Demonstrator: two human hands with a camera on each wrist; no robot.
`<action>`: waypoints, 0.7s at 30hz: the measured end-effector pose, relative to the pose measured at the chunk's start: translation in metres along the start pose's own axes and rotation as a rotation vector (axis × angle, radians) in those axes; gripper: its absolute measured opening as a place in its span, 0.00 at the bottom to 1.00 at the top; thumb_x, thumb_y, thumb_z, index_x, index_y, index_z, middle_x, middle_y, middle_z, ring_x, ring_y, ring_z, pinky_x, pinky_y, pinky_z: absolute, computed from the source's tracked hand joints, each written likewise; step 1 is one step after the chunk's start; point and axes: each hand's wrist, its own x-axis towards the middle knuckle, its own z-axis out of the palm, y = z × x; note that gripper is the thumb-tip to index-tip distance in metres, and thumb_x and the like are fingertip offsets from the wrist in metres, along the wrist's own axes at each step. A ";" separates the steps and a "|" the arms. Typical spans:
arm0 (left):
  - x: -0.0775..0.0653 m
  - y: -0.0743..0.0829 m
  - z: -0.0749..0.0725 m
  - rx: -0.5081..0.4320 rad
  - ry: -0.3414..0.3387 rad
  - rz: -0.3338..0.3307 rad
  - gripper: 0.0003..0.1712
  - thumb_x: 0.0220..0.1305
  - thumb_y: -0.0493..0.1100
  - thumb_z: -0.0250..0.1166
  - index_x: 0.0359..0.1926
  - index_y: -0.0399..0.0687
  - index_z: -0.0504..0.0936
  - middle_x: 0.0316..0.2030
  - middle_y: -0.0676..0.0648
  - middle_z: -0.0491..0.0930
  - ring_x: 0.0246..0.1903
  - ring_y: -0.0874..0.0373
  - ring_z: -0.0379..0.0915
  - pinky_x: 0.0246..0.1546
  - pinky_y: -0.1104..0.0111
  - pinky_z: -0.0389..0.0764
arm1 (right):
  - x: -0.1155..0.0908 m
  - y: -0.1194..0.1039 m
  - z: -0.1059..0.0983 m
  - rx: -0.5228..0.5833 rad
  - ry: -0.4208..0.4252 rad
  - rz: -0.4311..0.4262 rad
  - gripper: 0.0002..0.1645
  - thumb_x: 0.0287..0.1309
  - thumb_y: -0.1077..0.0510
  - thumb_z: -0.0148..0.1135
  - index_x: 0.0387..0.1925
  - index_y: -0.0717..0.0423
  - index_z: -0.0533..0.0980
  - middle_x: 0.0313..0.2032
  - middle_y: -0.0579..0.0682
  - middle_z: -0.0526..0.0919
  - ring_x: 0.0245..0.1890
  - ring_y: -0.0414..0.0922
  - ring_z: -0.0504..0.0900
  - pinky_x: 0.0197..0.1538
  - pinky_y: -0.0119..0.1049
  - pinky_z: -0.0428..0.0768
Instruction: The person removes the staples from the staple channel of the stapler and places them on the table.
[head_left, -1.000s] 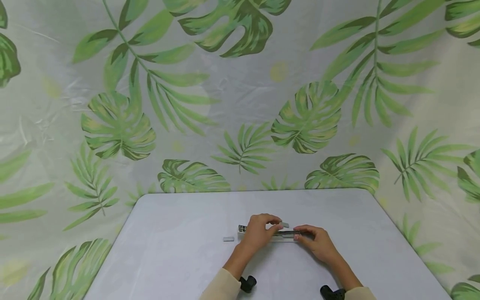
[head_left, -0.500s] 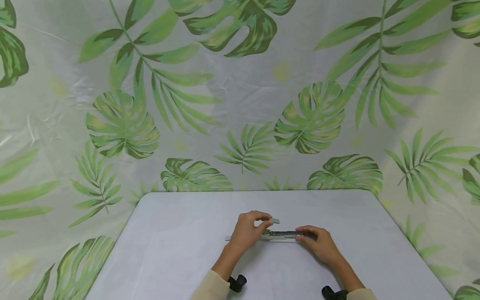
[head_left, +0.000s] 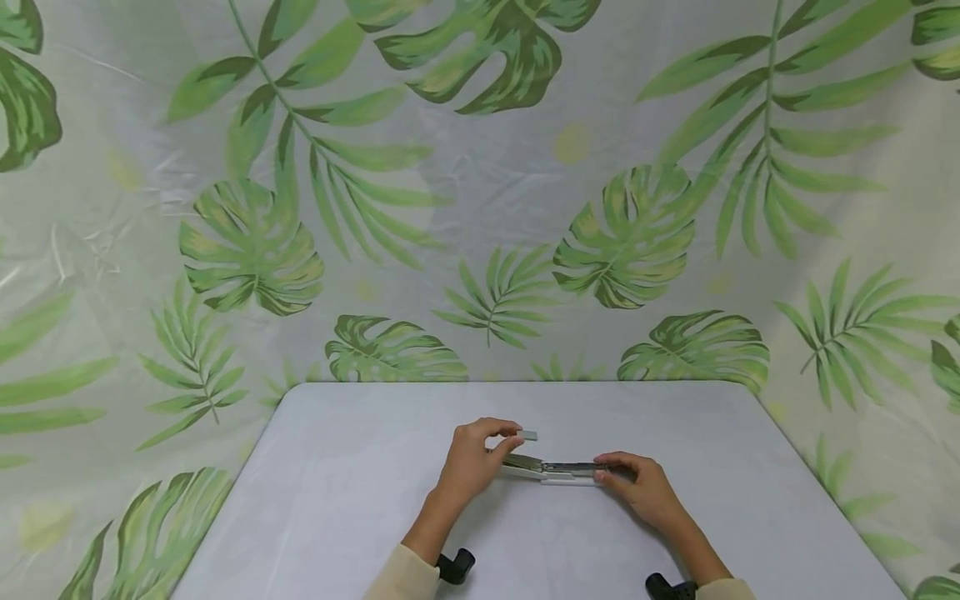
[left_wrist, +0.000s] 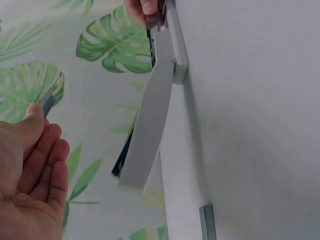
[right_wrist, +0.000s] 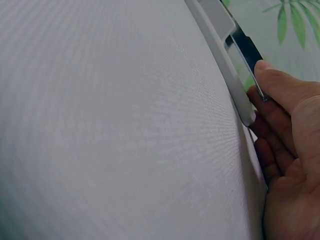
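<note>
A white-and-dark stapler (head_left: pixel 570 478) lies on the table, its top cover (left_wrist: pixel 145 120) swung back to the left and tilted up. My right hand (head_left: pixel 637 487) pinches the stapler's front end, thumb on the dark magazine rail (right_wrist: pixel 248 52) in the right wrist view. Above and behind the cover, my left hand (head_left: pixel 467 458) pinches a small grey staple strip (head_left: pixel 528 435) between thumb and forefinger. The left wrist view also shows a second staple strip (left_wrist: pixel 208 222) on the tabletop; the left hand or arm hides it in the head view.
The white table (head_left: pixel 360 467) has rounded far corners. A leaf-patterned curtain (head_left: pixel 480 192) hangs right behind it. Black wrist cameras (head_left: pixel 456 567) sit at both cuffs.
My left hand has moved left and slightly up with the staple strip. The stapler's top cover has come into view, tilted up. The right hand has stayed on the stapler.
</note>
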 end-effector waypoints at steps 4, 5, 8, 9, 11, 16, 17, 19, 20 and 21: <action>-0.002 -0.005 -0.008 0.012 0.019 0.009 0.14 0.67 0.52 0.70 0.50 0.54 0.90 0.43 0.54 0.90 0.49 0.58 0.85 0.46 0.63 0.87 | 0.000 0.000 0.000 -0.003 -0.006 0.004 0.17 0.60 0.44 0.74 0.49 0.42 0.87 0.47 0.42 0.90 0.54 0.45 0.84 0.61 0.44 0.79; -0.003 -0.006 -0.010 0.018 0.025 0.009 0.14 0.67 0.52 0.71 0.50 0.54 0.90 0.44 0.54 0.90 0.49 0.59 0.85 0.48 0.60 0.86 | 0.001 0.000 0.000 -0.002 -0.006 0.004 0.17 0.60 0.44 0.74 0.49 0.42 0.87 0.47 0.42 0.90 0.54 0.45 0.84 0.61 0.44 0.79; -0.005 -0.011 -0.015 0.027 0.045 0.012 0.14 0.66 0.51 0.71 0.49 0.54 0.90 0.43 0.54 0.90 0.49 0.59 0.85 0.52 0.55 0.85 | 0.001 0.000 0.000 -0.001 -0.009 0.003 0.17 0.60 0.44 0.74 0.49 0.42 0.87 0.47 0.41 0.89 0.53 0.44 0.84 0.60 0.42 0.79; -0.006 -0.012 -0.017 0.030 0.054 0.015 0.13 0.66 0.51 0.71 0.49 0.54 0.90 0.43 0.54 0.90 0.49 0.59 0.86 0.51 0.56 0.86 | 0.001 0.000 0.000 0.000 -0.010 0.002 0.17 0.60 0.44 0.74 0.49 0.42 0.87 0.47 0.41 0.89 0.52 0.43 0.84 0.60 0.42 0.79; -0.007 -0.015 -0.020 0.031 0.067 0.019 0.13 0.66 0.50 0.71 0.49 0.53 0.90 0.43 0.54 0.90 0.48 0.59 0.86 0.51 0.57 0.86 | 0.001 0.001 0.000 0.001 -0.010 -0.001 0.16 0.61 0.44 0.73 0.49 0.42 0.87 0.47 0.41 0.89 0.51 0.42 0.84 0.59 0.41 0.80; -0.012 -0.021 -0.027 0.026 0.084 0.006 0.12 0.66 0.50 0.71 0.48 0.55 0.90 0.42 0.55 0.90 0.47 0.59 0.85 0.50 0.57 0.86 | 0.001 0.002 0.000 -0.001 -0.008 -0.001 0.16 0.61 0.44 0.73 0.49 0.42 0.87 0.46 0.41 0.89 0.50 0.40 0.84 0.58 0.40 0.80; -0.013 -0.022 -0.028 0.018 0.084 -0.005 0.12 0.66 0.50 0.71 0.48 0.55 0.90 0.42 0.55 0.90 0.47 0.59 0.85 0.51 0.56 0.85 | 0.001 0.002 0.000 0.001 -0.008 0.000 0.16 0.61 0.44 0.73 0.49 0.42 0.87 0.46 0.41 0.89 0.50 0.40 0.84 0.57 0.39 0.80; -0.015 -0.025 -0.031 0.005 0.084 -0.030 0.12 0.66 0.51 0.71 0.49 0.56 0.90 0.42 0.56 0.90 0.48 0.58 0.84 0.51 0.53 0.85 | 0.001 0.002 0.000 0.008 -0.007 0.002 0.17 0.60 0.44 0.74 0.49 0.42 0.87 0.46 0.41 0.89 0.50 0.40 0.84 0.57 0.39 0.80; -0.016 -0.026 -0.033 -0.001 0.085 -0.040 0.12 0.66 0.51 0.71 0.49 0.57 0.90 0.43 0.56 0.90 0.48 0.58 0.84 0.51 0.51 0.84 | 0.001 0.002 0.000 0.012 -0.007 0.003 0.17 0.60 0.44 0.74 0.49 0.42 0.87 0.46 0.42 0.89 0.50 0.40 0.84 0.57 0.39 0.80; -0.017 -0.027 -0.034 -0.008 0.086 -0.051 0.12 0.66 0.51 0.71 0.49 0.57 0.90 0.43 0.56 0.90 0.48 0.57 0.84 0.51 0.50 0.84 | 0.001 0.002 0.000 0.015 -0.008 0.005 0.17 0.60 0.44 0.74 0.49 0.42 0.87 0.46 0.42 0.89 0.50 0.40 0.84 0.57 0.40 0.80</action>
